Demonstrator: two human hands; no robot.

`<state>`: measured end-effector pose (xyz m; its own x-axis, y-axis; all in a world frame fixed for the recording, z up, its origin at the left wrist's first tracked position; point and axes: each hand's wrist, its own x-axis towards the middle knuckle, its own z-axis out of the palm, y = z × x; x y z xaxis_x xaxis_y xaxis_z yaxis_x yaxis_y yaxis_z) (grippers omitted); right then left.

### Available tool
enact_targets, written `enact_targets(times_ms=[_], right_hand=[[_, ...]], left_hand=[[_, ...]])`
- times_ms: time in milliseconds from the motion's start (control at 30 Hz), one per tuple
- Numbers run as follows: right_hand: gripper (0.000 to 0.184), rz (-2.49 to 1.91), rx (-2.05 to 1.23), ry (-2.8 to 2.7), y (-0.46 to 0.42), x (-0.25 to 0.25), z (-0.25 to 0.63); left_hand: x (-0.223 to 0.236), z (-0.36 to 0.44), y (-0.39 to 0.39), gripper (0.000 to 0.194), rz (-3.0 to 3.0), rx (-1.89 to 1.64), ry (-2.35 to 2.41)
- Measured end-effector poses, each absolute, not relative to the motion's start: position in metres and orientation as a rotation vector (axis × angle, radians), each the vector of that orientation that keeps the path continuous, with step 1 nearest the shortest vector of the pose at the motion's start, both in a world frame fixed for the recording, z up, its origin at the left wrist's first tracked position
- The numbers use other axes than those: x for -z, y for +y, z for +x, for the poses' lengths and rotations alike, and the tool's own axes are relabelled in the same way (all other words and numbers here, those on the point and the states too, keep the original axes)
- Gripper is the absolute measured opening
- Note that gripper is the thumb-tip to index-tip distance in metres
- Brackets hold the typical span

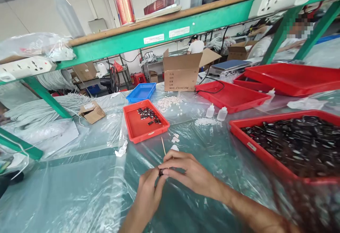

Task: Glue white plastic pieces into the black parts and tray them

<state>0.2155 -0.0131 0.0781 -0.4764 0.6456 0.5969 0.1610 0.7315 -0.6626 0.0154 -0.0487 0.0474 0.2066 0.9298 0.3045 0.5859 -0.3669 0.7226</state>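
Between the fingertips of both hands is a small black part [160, 172], mostly hidden by the fingers. My left hand [148, 185] pinches it from the left. My right hand [187, 169] closes on it from the right, thumb and forefinger meeting at the part. A thin wooden stick [163, 145] points up and away just beyond the fingers; whether a hand holds it I cannot tell. Small white pieces [175, 138] lie past the right hand. Farther off, a red tray [132, 125] carries several similar black parts [149, 115].
A large red tray [245, 141] full of dark parts stands at the right. White pellets [168, 102], two small bottles [222, 114], a blue tray [141, 92] and a cardboard box [182, 71] sit farther back. A green shelf beam [117, 50] crosses above the table.
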Motion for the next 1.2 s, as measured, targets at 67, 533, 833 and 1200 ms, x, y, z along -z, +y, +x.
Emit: enact_targets(times_ms=[67, 533, 833, 1200], right_hand=[[0.026, -0.655, -0.653, -1.947, 0.011, -0.071, 0.236], [0.036, -1.033, -1.039, -1.861, 0.056, 0.014, 0.257], [0.052, -0.776, -0.641, -2.072, 0.023, -0.005, 0.252], [0.039, -0.742, -0.574, -2.128, 0.021, -0.004, 0.252]], left_hand=[[-0.042, 0.013, -0.035, 0.019, 2.030, -0.987, 1.400], [-0.004, -0.004, -0.015, 0.014, 1.881, -0.941, 1.340], [0.005, -0.006, -0.013, 0.018, 1.821, -1.040, 1.399], [0.002, -0.007, -0.013, 0.022, 1.991, -0.966, 1.465]])
